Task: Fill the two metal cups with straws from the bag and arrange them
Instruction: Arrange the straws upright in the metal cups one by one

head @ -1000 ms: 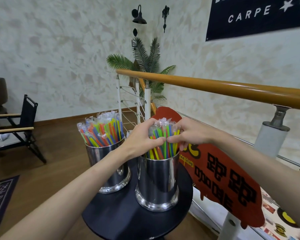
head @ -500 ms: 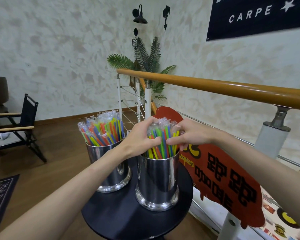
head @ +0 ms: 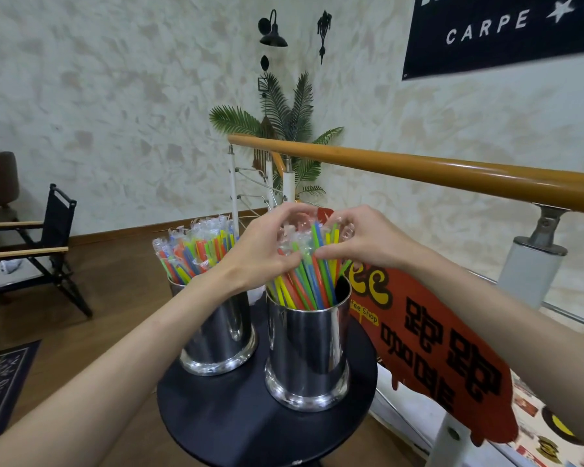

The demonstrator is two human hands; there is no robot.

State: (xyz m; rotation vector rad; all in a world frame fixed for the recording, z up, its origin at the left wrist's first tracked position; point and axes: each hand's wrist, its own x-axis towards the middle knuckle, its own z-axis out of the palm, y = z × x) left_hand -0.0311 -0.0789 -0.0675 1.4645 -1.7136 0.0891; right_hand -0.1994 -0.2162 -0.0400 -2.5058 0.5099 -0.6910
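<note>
Two polished metal cups stand side by side on a small round black desk [head: 236, 429]. The right cup [head: 309, 352], at about 3 o'clock of the other, holds a bundle of straws [head: 309, 284] in green, yellow, orange, blue and red, each sealed in a clear wrapper whose crinkled end sticks up past the colour. Both hands close round the top of this bundle: the left hand [head: 260, 261] curls in from 9 o'clock, the right hand [head: 368, 241] from 3 o'clock, and their grip gathers the straw tips together so the stems fan outward toward the cup's rim. The left cup [head: 216, 332], at 9 o'clock, mirrors the room in its shiny wall and is packed with its own straws [head: 196, 251], leaning toward 10 o'clock, wrappers loose and splayed. Just beside the desk at 3 o'clock hangs a red sign [head: 452, 358] with black lettering, below a wooden handrail [head: 452, 173].
</note>
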